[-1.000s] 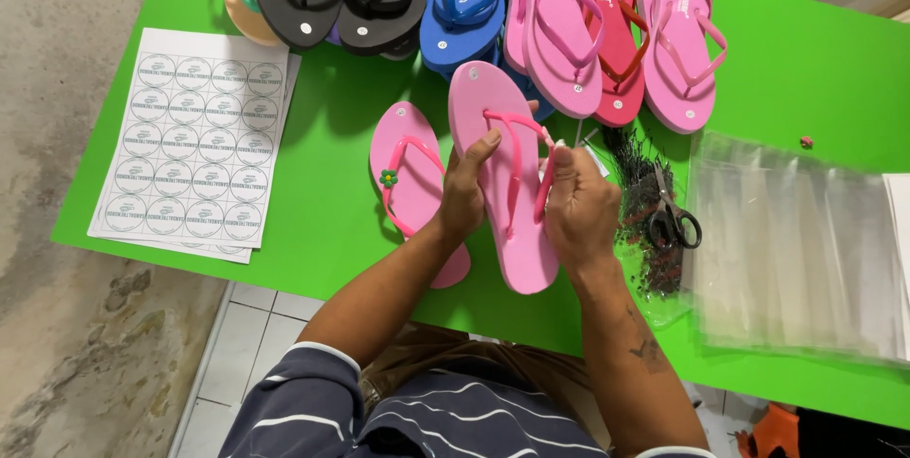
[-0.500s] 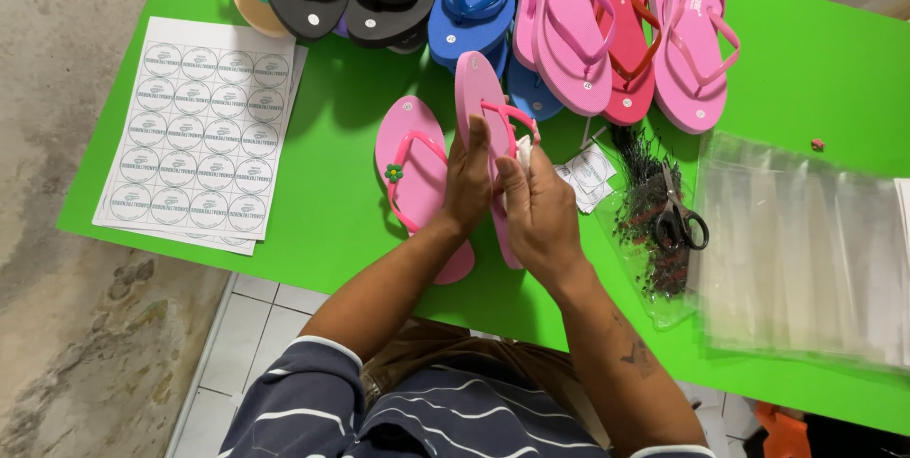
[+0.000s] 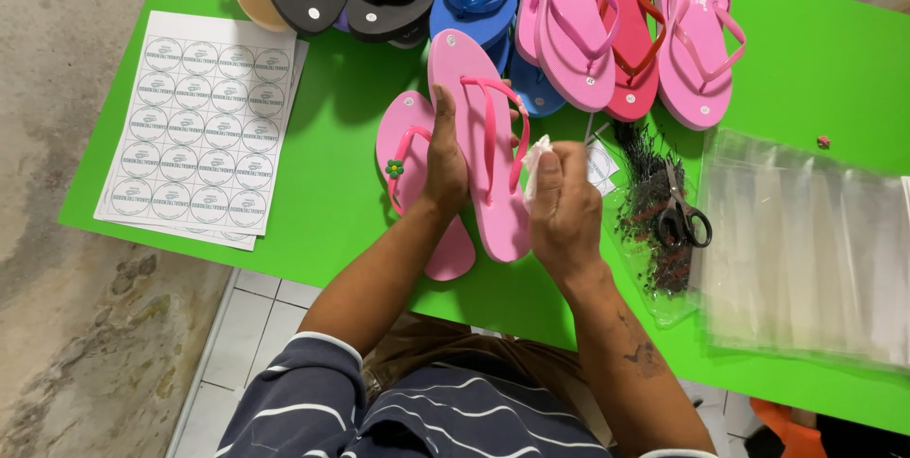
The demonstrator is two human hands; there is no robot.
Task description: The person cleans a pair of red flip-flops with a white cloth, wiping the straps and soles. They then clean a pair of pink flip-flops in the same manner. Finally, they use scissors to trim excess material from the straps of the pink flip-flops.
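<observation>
- Pink flip-flop (image 3: 479,150) lies sole-down on the green desk (image 3: 360,164), overlapping its mate (image 3: 412,183).
- Left hand (image 3: 445,159) closes on its left edge, thumb on top, pinning it.
- Right hand (image 3: 566,200) pinches a small white scrap (image 3: 536,156) beside the strap (image 3: 491,126).
- Looks light, bendy foam; hold it by the sole's edges, since the strap would likely flex.

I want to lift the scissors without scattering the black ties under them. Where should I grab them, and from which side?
Take the scissors by the black finger loops, coming from the near table edge. They lie flat with loops toward the person and blades pointing away, atop the black ties, so the handles are probably the easiest, safest part to pinch.
</observation>
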